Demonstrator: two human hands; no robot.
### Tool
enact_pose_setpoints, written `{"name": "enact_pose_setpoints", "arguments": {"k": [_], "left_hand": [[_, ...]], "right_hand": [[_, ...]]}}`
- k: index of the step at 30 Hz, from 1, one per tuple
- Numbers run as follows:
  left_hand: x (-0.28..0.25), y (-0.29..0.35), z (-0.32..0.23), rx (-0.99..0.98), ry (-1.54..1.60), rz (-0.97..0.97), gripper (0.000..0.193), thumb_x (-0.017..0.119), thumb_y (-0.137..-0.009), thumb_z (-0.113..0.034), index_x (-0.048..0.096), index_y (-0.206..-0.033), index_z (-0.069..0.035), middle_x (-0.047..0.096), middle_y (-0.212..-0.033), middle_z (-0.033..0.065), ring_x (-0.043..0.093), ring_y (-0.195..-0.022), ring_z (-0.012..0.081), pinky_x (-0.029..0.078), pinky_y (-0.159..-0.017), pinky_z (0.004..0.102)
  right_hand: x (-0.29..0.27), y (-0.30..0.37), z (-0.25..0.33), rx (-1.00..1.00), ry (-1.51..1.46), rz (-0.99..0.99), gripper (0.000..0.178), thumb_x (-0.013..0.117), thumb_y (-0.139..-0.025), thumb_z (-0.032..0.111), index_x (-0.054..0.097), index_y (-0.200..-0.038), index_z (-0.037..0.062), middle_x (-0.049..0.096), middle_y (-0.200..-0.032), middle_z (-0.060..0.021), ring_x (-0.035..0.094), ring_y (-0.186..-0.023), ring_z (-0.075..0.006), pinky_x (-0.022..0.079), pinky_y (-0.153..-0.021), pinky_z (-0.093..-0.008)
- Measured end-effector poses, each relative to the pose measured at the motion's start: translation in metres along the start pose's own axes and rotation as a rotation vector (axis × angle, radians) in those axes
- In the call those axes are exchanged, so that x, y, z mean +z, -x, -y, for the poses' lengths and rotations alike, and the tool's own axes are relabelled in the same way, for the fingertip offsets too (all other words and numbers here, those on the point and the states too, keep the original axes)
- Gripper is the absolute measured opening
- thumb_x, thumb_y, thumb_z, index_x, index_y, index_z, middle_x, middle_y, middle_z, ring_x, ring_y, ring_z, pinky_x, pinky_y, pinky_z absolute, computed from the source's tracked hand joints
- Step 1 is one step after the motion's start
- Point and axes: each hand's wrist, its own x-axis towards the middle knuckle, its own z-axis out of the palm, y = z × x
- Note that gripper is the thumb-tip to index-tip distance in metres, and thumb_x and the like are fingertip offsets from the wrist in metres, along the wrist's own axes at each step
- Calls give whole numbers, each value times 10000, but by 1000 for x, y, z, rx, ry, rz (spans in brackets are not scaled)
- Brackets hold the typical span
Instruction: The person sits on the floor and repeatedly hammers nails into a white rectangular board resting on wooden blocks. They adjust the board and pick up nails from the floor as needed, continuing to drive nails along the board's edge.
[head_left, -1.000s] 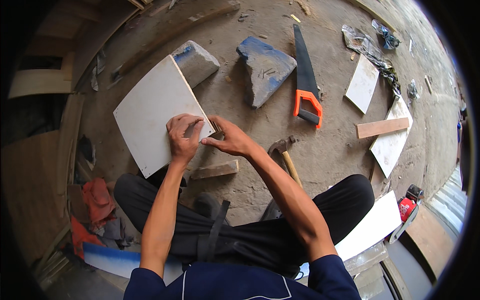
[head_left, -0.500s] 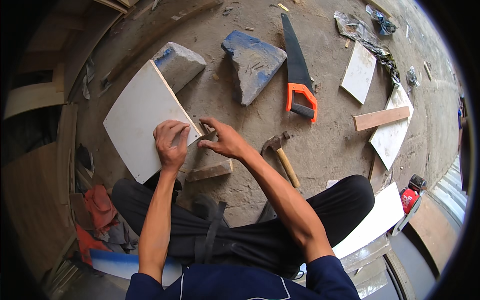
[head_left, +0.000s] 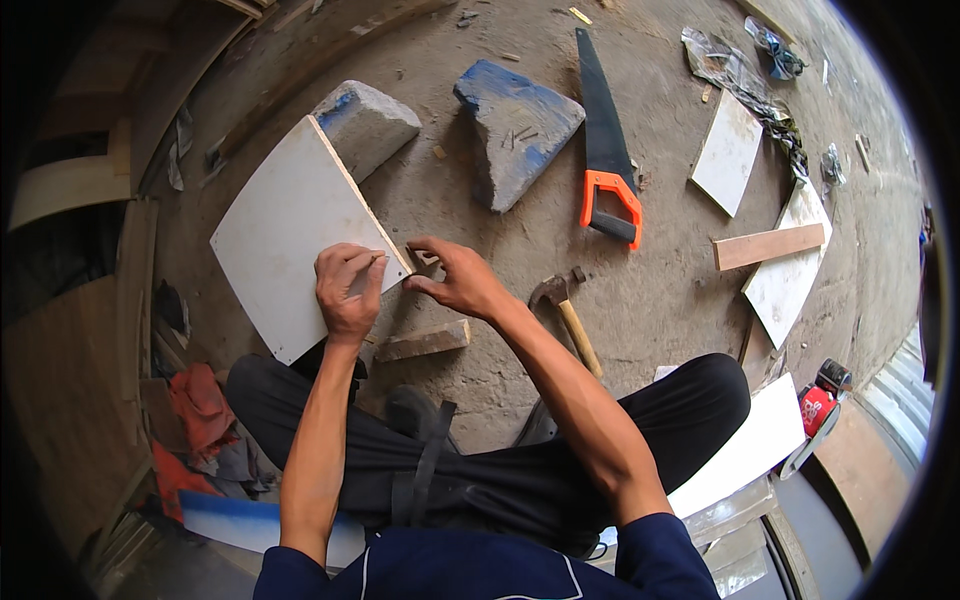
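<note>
A white board [head_left: 275, 235] slopes before me, its far end near a grey concrete block [head_left: 368, 125]. My left hand [head_left: 347, 290] rests over its near right part, with thumb and fingertips pinched on a thin dark nail [head_left: 379, 257]. Beside the board's right edge, my right hand [head_left: 455, 275] curls its thumb and fingers around a short wooden strip [head_left: 430, 264], which the hand partly hides. The right thumb reaches the board's corner. Just below the hands lies a wood offcut [head_left: 425, 341]. A claw hammer [head_left: 568, 315] with a wooden handle lies right of my right forearm.
A handsaw [head_left: 607, 140] with an orange handle lies beyond the hammer. Several nails rest on a blue-stained concrete chunk [head_left: 520, 130]. White board pieces [head_left: 728, 155] and a reddish wood strip [head_left: 768, 246] lie at right. Red cloth [head_left: 205, 410] is at lower left.
My right thumb and fingers have drawn slightly closer to the board's corner. My left hand keeps its pinch over the board. The whole view has shifted a little.
</note>
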Motion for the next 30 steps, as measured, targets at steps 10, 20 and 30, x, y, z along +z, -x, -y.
{"name": "enact_pose_setpoints", "arguments": {"k": [10,20,30], "left_hand": [[2,-1,-2,-2,18,-55,59,742,-797,-55,720,-850,-63,677,-870,35,614,-907,230,442,-850,349],[2,-3,-3,29,0,-53,40,735,-812,-80,723,-849,-72,665,-867,22,614,-907,219,423,-852,352],[1,-1,-3,46,-21,-36,70,723,-818,-55,731,-887,-47,644,-905,54,591,-955,247,431,-875,362]], "right_hand": [[-37,42,-53,316,385,-230,411,703,-862,433,623,-934,37,666,-935,-180,636,-905,-357,508,-765,-452],[-70,97,-89,705,720,-364,536,611,-884,555,625,-888,19,671,-901,-197,651,-878,-386,513,-732,-485],[-84,130,-76,883,889,94,710,643,-770,712,676,-917,18,704,-853,-214,696,-820,-394,545,-678,-492]]}}
